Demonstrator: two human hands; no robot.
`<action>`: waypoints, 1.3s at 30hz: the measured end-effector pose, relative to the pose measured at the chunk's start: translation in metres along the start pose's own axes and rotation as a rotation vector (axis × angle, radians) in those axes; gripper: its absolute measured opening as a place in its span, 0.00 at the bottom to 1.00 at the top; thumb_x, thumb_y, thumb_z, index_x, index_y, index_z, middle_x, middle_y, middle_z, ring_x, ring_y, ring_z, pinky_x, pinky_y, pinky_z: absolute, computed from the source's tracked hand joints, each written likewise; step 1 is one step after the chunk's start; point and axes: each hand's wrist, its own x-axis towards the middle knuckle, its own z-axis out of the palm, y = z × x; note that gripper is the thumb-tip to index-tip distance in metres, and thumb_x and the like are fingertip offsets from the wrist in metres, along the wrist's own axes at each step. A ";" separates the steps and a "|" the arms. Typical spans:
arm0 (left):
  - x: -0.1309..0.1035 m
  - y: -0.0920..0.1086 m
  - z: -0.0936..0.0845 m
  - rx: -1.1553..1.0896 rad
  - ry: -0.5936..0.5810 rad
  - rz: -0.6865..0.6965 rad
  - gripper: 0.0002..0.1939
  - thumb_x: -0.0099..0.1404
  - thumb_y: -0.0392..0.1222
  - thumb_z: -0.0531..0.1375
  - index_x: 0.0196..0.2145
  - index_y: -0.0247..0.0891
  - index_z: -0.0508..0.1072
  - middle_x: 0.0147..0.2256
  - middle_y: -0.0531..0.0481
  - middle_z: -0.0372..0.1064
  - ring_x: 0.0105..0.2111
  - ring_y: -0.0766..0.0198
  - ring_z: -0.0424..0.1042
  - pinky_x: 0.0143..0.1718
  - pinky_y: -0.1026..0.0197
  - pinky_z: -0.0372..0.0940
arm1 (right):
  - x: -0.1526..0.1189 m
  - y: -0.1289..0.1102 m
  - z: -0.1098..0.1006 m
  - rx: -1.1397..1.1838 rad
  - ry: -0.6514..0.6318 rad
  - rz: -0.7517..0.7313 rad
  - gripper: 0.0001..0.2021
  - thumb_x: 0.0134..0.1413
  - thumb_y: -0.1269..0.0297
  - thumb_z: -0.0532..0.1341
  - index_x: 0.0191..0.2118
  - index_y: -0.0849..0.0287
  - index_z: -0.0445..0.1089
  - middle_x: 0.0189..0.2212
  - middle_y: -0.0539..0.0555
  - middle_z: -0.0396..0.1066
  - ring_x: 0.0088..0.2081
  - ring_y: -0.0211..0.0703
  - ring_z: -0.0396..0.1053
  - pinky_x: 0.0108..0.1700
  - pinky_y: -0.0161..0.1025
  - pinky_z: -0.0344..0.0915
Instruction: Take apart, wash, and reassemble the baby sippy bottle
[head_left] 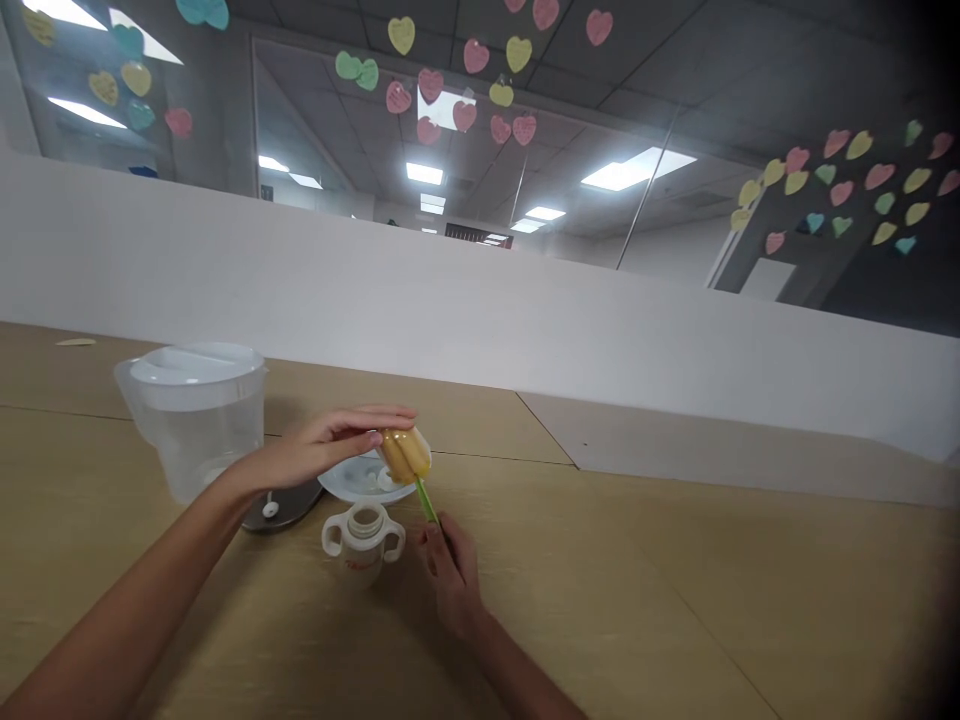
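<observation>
My right hand [452, 575] is closed around the green stem of a yellow tulip-shaped piece [406, 455], which tilts up to the left; its head looks smooth and glossy. My left hand [349, 437] lies stretched over the top of that head, with the thumb at its left side. Just below stands a white two-handled baby bottle [364, 545], its mouth uncovered and red lettering on its front. Behind the bottle sits a pale shallow bowl [345, 482] with small white parts in it, partly hidden by my left hand and the yellow head.
A clear lidded pitcher [199, 415] stands at the left behind my forearm. Near it is a dark round plate [300, 508] with a small white piece [270, 510] on it. The wooden table [637, 580] meets a white wall [450, 310] below glass with heart-shaped notes.
</observation>
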 end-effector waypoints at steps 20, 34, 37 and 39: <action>0.013 -0.033 -0.014 0.329 0.488 -0.119 0.25 0.58 0.54 0.54 0.50 0.40 0.65 0.46 0.44 0.66 0.35 0.60 0.70 0.32 0.61 0.66 | 0.011 -0.013 -0.005 0.010 0.245 0.068 0.21 0.56 0.45 0.49 0.26 0.59 0.59 0.16 0.43 0.44 0.19 0.32 0.45 0.20 0.31 0.46; -0.002 -0.025 -0.024 0.588 0.209 -0.187 0.23 0.57 0.44 0.56 0.51 0.44 0.65 0.50 0.47 0.61 0.40 0.58 0.69 0.43 0.57 0.65 | 0.015 -0.009 -0.004 -0.177 0.184 0.026 0.20 0.57 0.48 0.47 0.27 0.60 0.63 0.18 0.46 0.55 0.22 0.35 0.53 0.23 0.32 0.50; -0.002 -0.044 -0.033 0.939 0.210 -0.348 0.22 0.56 0.33 0.53 0.51 0.37 0.65 0.49 0.41 0.60 0.40 0.54 0.69 0.42 0.54 0.64 | 0.017 -0.006 -0.006 -0.166 0.198 0.029 0.21 0.57 0.48 0.48 0.26 0.60 0.63 0.17 0.46 0.53 0.22 0.35 0.52 0.23 0.32 0.50; 0.000 -0.058 -0.034 1.144 0.187 -0.460 0.23 0.56 0.26 0.48 0.49 0.35 0.66 0.47 0.38 0.61 0.39 0.51 0.70 0.38 0.52 0.65 | 0.016 -0.006 -0.005 -0.176 0.176 0.015 0.21 0.57 0.48 0.48 0.27 0.60 0.63 0.17 0.46 0.54 0.22 0.35 0.52 0.23 0.32 0.51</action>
